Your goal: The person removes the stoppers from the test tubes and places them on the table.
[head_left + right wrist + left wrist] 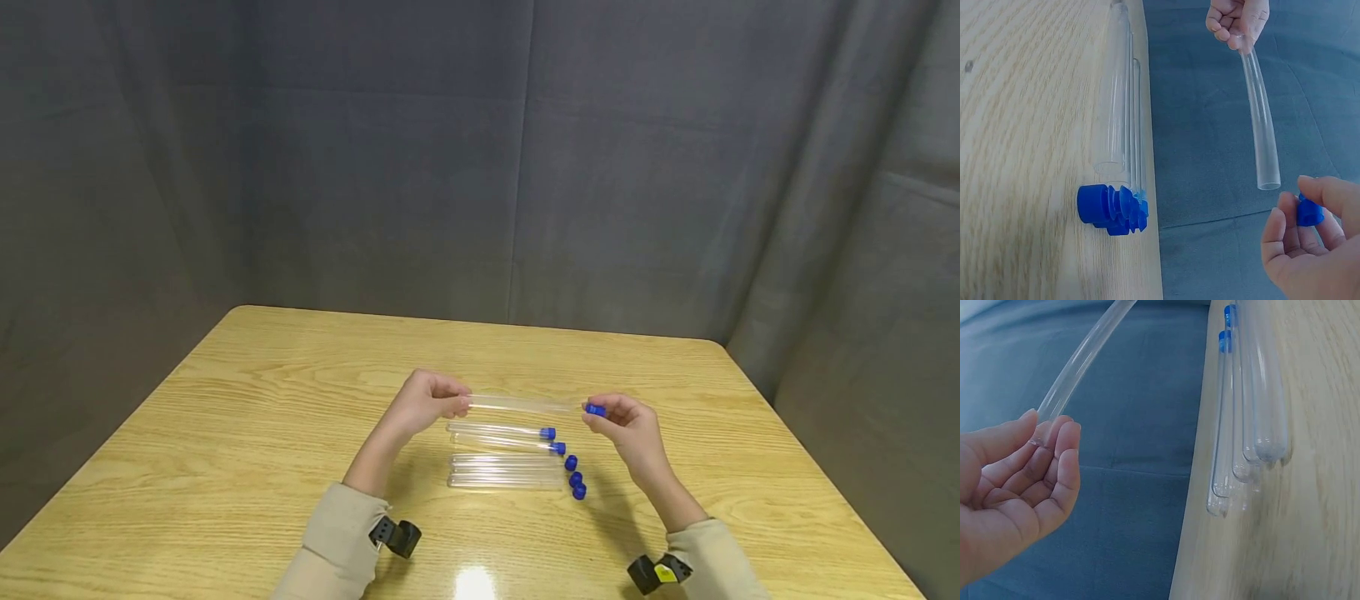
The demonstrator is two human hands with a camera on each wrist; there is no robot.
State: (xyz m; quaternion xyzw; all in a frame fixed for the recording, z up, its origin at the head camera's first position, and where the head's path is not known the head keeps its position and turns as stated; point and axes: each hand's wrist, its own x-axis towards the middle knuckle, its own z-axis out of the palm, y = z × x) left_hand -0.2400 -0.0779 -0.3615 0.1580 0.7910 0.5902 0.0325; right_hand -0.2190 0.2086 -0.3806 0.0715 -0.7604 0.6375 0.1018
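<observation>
My left hand point(431, 402) pinches the rounded end of a clear test tube point(521, 404) between thumb and fingertips, holding it level above the table. In the right wrist view the open mouth of this test tube point(1266, 169) points toward my right hand point(1316, 244). A blue cap point(1310, 212) is pinched between the right thumb and fingers, a small gap away from the mouth. Below lie two tubes with blue caps point(548, 433) on their right ends. Nearer to me, several uncapped tubes point(506, 471) lie side by side.
Three loose blue caps point(576, 479) lie in a slanting row by the uncapped tubes' right ends. All rest on a wooden table point(225, 467). A dark grey curtain point(375, 167) hangs behind it. Each sleeve carries a black wrist camera point(397, 536).
</observation>
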